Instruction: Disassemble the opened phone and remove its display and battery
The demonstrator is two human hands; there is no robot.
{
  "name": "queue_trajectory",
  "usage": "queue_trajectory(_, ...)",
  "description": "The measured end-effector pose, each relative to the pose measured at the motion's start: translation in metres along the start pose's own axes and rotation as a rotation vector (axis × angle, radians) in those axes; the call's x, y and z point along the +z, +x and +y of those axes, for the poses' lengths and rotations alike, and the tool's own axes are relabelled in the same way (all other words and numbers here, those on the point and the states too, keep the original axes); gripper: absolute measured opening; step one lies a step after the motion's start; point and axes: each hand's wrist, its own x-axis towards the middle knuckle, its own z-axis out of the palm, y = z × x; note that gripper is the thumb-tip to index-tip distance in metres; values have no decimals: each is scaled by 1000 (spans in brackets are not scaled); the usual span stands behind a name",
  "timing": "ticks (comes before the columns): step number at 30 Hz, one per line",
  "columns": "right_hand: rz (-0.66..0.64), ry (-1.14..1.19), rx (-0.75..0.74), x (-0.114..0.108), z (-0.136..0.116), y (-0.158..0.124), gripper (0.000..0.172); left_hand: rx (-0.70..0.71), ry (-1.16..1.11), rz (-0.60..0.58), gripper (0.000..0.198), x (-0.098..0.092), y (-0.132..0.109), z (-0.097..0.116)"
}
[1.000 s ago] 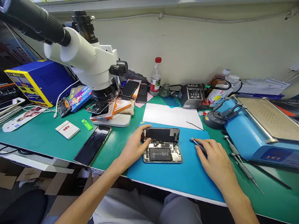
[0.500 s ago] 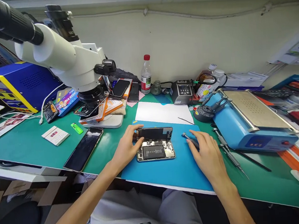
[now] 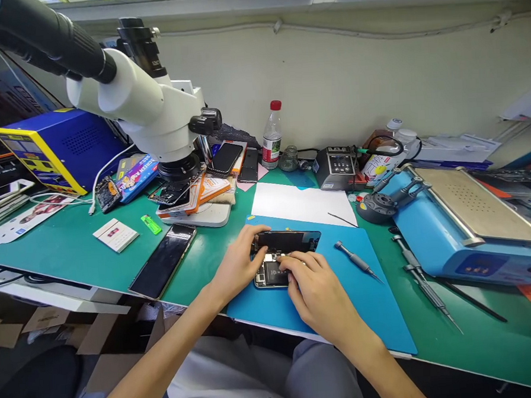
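An opened smartphone (image 3: pixel 276 274) lies on the blue mat (image 3: pixel 263 318), its battery and circuit board exposed. Its screen (image 3: pixel 289 241) is tilted up along the far edge. My left hand (image 3: pixel 239 257) grips the screen's left end between thumb and fingers. Over the right part of the phone, my right hand (image 3: pixel 312 280) has its fingers curled together, tips touching the inside near the top of the battery. Whether anything small is between those fingertips is hidden. A grey screwdriver (image 3: pixel 358 260) rests on the mat to the right of my right hand.
A microscope (image 3: pixel 154 110) stands at the left. Another phone (image 3: pixel 164 261) and a green lighter (image 3: pixel 151 224) lie left of the mat. White paper (image 3: pixel 292 203) sits behind it. More screwdrivers (image 3: pixel 423 283) and a blue heating-plate machine (image 3: pixel 466 212) are on the right.
My right hand has put the screwdriver down on the mat and moved left onto the phone's inside. My left hand still holds the screen up. The view has shifted slightly.
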Motion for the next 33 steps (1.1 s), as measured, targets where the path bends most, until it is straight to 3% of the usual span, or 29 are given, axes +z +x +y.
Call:
queue_trajectory(11, -26, -25, -56, -3, -14, 8, 30, -17, 42, -19, 38, 0, -2, 4)
queue_trajectory(15, 113, 12, -12, -19, 3, -2, 29, -20, 71, -25, 39, -1, -3, 3)
queue_trajectory(19, 261, -10, 210, -37, 33, -5, 33, -6, 109, -54, 39, -3, -6, 4)
queue_trajectory(22, 160, 49, 325, -41, 53, 0, 38, 25, 144, -68, 32, -1, -10, 5)
queue_trajectory(25, 63, 147, 315, -37, 61, 4, 34, 46, 171, -68, 28, 0, -11, 6)
queue_trajectory(29, 55, 153, 320, -29, 59, 3, 33, 54, 177, -61, 33, -1, -10, 3)
queue_trajectory(33, 25, 35, 452, -34, 66, 2, 45, 52, 139, -61, 39, 0, -11, 0)
